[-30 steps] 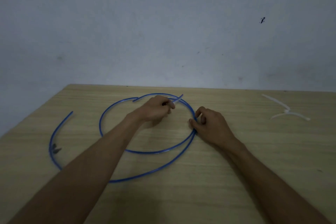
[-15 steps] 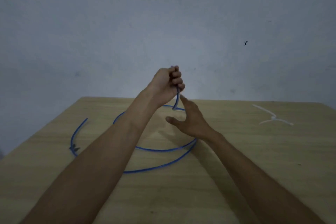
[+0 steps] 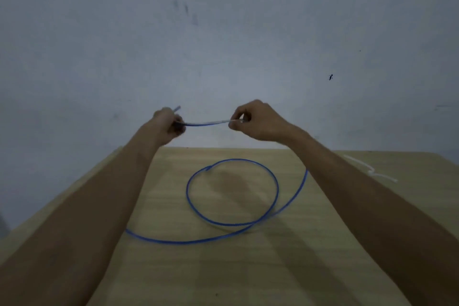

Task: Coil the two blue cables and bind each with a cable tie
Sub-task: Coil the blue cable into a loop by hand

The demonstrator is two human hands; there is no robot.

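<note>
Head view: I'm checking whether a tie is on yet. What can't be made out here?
- Head view: the strand between the left hand and right hand is motion-blurred; cable or tie, unclear.
- Head view: the blue cable on the table runs behind the left forearm and right forearm, hiding the rest.
- Head view: the white ties are too small and blurred to count.

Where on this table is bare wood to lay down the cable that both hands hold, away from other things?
Widest: the near table, this side of the trailing arc. The wood inside the cable loop is bare too, but ringed. Crowded: the far right, where the white cable ties lie.
</note>
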